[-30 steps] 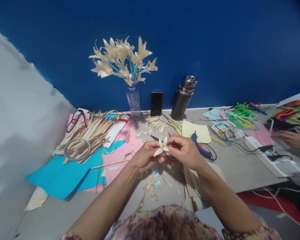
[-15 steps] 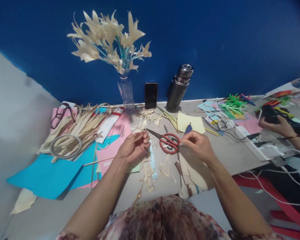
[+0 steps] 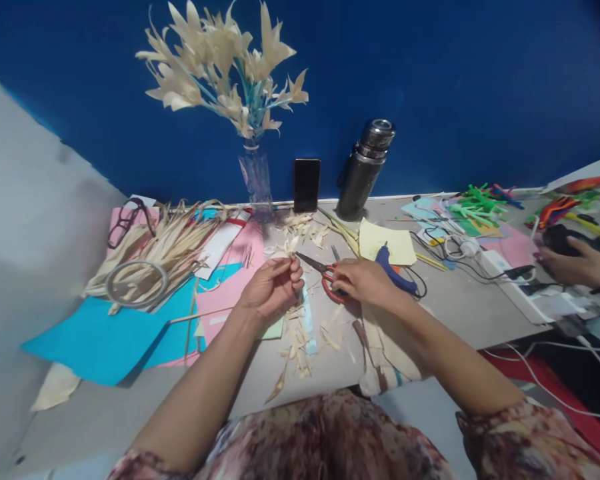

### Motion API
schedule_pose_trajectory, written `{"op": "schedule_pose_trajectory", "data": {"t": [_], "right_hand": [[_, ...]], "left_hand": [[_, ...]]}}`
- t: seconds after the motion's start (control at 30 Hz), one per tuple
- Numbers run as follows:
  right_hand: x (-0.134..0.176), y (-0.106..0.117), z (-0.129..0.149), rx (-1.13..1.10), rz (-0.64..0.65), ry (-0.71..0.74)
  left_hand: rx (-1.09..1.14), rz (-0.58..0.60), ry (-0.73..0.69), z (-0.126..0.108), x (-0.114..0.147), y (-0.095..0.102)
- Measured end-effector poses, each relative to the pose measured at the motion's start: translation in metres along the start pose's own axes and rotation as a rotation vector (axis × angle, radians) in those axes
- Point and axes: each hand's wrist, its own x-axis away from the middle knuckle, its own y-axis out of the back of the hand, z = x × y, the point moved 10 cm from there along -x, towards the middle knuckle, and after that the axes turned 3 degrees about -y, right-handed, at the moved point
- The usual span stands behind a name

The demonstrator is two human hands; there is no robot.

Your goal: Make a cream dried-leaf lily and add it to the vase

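"Where is the left hand (image 3: 275,285)?"

"Over the tabletop's middle, fingers curled in and narrow, tips pinched on a small pale flower (image 3: 287,248). Its petals show just past the fingertips; the stem end is hidden."

"And the right hand (image 3: 365,281)?"

"Its fingers are bent around the red handles of the scissors (image 3: 324,269), which lie between the two hands. The blades point toward the left fingertips — very near them. Whether the loops are spread, I can't tell; the fingers cover part of them."

"How much room on that side?"

"The glue gun (image 3: 397,273) sits just beyond the right hand, by the yellow paper (image 3: 387,241). Further right, a stretch of grey tabletop (image 3: 465,300) runs out to the power strip (image 3: 517,287), and a co-worker's hand (image 3: 575,259) is past that, well apart."

"The near edge?"

"It runs close to the person's patterned top (image 3: 330,433). A pale cloth (image 3: 390,350) lies along it, under the right forearm."

"Left and back?"

"Blue paper (image 3: 100,337) reaches toward the left wall — the phone (image 3: 307,185) and flask (image 3: 363,177) stand along the back edge."
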Motion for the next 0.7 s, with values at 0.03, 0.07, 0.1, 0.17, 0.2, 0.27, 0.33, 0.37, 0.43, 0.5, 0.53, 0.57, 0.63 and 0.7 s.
{"op": "schedule_pose_trajectory", "data": {"t": [0.03, 0.07, 0.1, 0.17, 0.2, 0.27, 0.33, 0.37, 0.43, 0.5, 0.53, 0.57, 0.63, 0.7], "right_hand": [[-0.002, -0.003, 0.001, 0.037, 0.018, 0.006], [-0.003, -0.007, 0.003, 0.083, 0.041, 0.015], [-0.004, -0.011, 0.004, 0.126, 0.064, 0.022], [-0.003, -0.016, 0.005, 0.172, 0.093, 0.023], [-0.003, -0.018, 0.005, 0.181, 0.101, 0.018], [-0.003, -0.021, 0.003, 0.184, 0.113, 0.002], [-0.003, -0.024, 0.001, 0.167, 0.120, -0.006], [-0.003, -0.024, -0.001, 0.158, 0.116, -0.008], [-0.004, -0.024, -0.003, 0.146, 0.094, -0.010], [-0.004, -0.019, -0.005, 0.129, 0.063, -0.009], [-0.005, -0.016, -0.005, 0.106, 0.046, -0.007], [-0.005, -0.010, -0.003, 0.061, 0.025, -0.002], [-0.005, 0.005, 0.003, -0.100, -0.034, 0.011], [-0.006, 0.022, 0.011, -0.317, -0.103, 0.015]], "left_hand": [[-0.006, -0.006, -0.002, 0.001, -0.001, 0.002], [-0.011, -0.011, -0.002, 0.003, -0.001, 0.003], [-0.014, -0.013, -0.004, 0.004, -0.001, 0.004], [-0.014, -0.016, -0.002, 0.006, -0.002, 0.006], [-0.013, -0.017, 0.005, 0.008, -0.002, 0.006], [-0.016, -0.022, 0.024, 0.012, -0.002, 0.007], [-0.027, -0.031, 0.041, 0.017, -0.002, 0.008], [-0.036, -0.032, 0.046, 0.018, -0.002, 0.009], [-0.058, -0.030, 0.050, 0.020, -0.002, 0.009], [-0.075, -0.029, 0.046, 0.021, -0.002, 0.009], [-0.081, -0.035, 0.044, 0.022, -0.001, 0.009], [-0.082, -0.046, 0.042, 0.022, -0.001, 0.010], [-0.082, -0.067, 0.042, 0.022, 0.000, 0.011], [-0.082, -0.080, 0.049, 0.024, 0.000, 0.012]]}}
